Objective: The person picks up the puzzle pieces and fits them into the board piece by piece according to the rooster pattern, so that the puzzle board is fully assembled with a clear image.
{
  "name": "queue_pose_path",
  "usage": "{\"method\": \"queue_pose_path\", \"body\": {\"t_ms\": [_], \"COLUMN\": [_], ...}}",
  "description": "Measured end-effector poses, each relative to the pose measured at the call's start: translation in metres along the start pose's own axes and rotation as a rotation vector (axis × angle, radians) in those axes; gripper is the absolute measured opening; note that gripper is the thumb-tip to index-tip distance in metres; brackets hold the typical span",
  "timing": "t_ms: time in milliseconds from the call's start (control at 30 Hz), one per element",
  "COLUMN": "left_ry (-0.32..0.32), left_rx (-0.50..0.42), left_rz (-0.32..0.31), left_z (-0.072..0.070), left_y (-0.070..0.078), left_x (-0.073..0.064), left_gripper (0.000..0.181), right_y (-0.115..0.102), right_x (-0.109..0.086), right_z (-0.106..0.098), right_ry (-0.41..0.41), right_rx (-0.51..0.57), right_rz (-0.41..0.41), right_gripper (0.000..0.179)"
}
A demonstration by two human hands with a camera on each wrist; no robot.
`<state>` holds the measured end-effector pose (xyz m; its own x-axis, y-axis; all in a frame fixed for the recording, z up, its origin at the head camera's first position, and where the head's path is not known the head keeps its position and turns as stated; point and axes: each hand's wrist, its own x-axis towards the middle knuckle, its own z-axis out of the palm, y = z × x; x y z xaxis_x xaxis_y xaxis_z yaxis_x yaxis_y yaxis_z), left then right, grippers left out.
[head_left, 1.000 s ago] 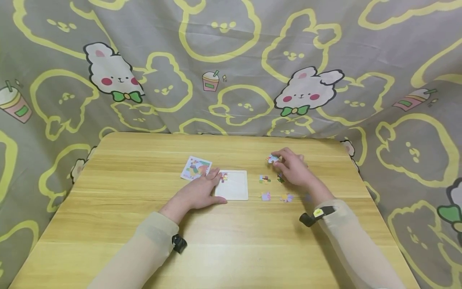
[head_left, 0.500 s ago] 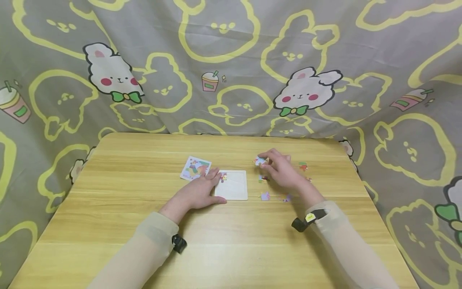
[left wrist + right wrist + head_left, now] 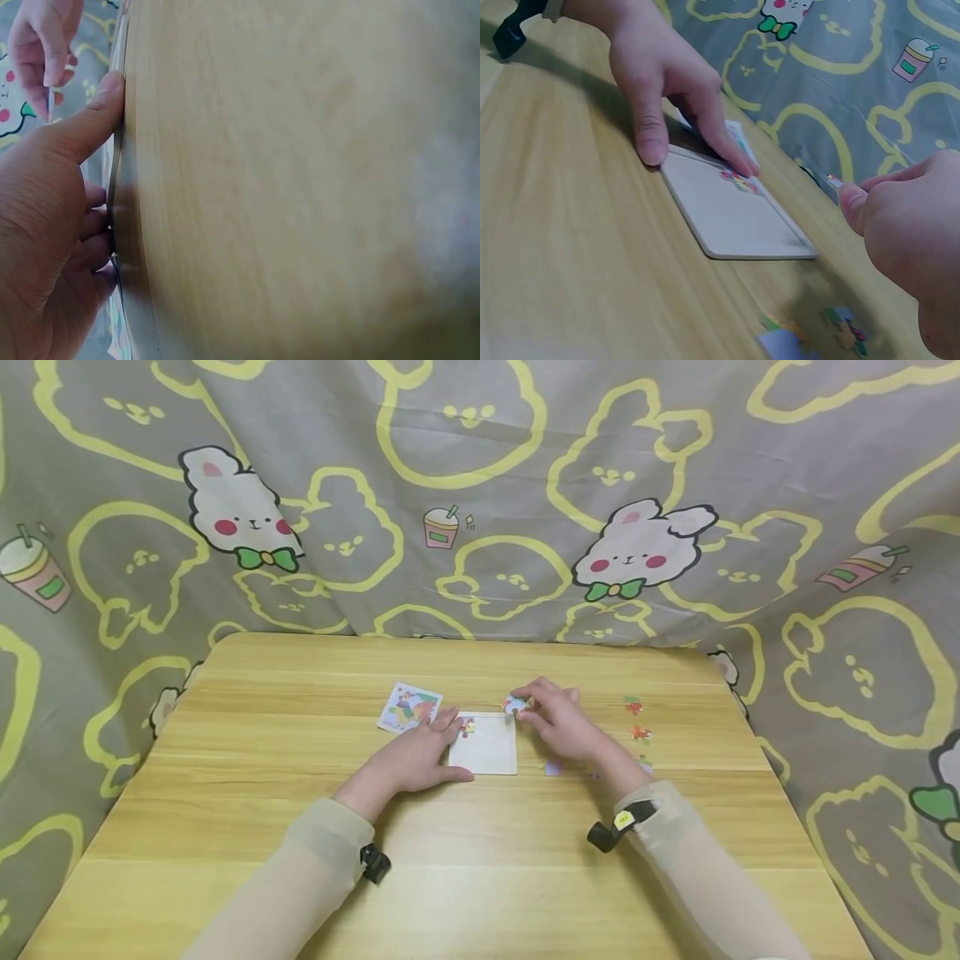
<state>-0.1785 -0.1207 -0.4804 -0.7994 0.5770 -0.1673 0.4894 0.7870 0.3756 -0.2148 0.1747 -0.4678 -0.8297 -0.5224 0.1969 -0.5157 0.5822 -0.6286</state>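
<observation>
My left hand rests at the left side of a white puzzle tray, thumb at the near edge and fingers at the far left corner. One jigsaw piece lies in that corner of the tray. Above the tray's far right corner, my right hand pinches a light-blue jigsaw piece between thumb and fingers. In the right wrist view the held piece shows nearly edge-on, raised off the table. A colourful picture card lies behind the left hand, partly covered by its fingers.
To the right on the wooden table lie several loose jigsaw pieces, among them a red one and a lilac one. The right forearm hides some of them. A patterned curtain hangs behind the table.
My right hand has carried the light-blue jigsaw piece leftward, from above the loose pieces to the tray's far right corner. The left hand has stayed in place on the tray.
</observation>
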Motion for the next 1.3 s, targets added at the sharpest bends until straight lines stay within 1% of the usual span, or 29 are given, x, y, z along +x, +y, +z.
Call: {"method": "queue_pose_path", "body": {"t_ms": [133,333,700,967,1133,1300], "left_ry": [-0.006,0.004,0.002,-0.001,-0.005,-0.010], "left_rx": [-0.015,-0.003,0.014,0.026,0.020,0.026], "left_rz": [-0.012,-0.010,-0.010,-0.010,-0.014,-0.016], "left_z": [0.000,0.002,0.002,0.002,0.001,-0.001], "left_y": [0.000,-0.002,-0.003,-0.002,-0.001,-0.001], "left_x": [0.000,0.002,0.003,0.003,0.002,0.001], "left_gripper": [0.104,0.105,0.106,0.106,0.105,0.105], "right_y": [-0.001,-0.005,-0.005,-0.004,-0.005,-0.008], "right_x": [0.003,0.006,0.010,0.014,0.015,0.015], "right_z": [0.010,0.021,0.040,0.054,0.058,0.059], "right_ry": [-0.002,-0.022,-0.050,-0.044,-0.038,-0.043], "right_rx": [0.005,0.026,-0.020,-0.066,-0.118,-0.137], "right_rz": [-0.010,-0.012,0.015,0.006,0.000,0.002], "right_gripper": [0.037,0.037,0.036,0.036,0.036,0.036]}}
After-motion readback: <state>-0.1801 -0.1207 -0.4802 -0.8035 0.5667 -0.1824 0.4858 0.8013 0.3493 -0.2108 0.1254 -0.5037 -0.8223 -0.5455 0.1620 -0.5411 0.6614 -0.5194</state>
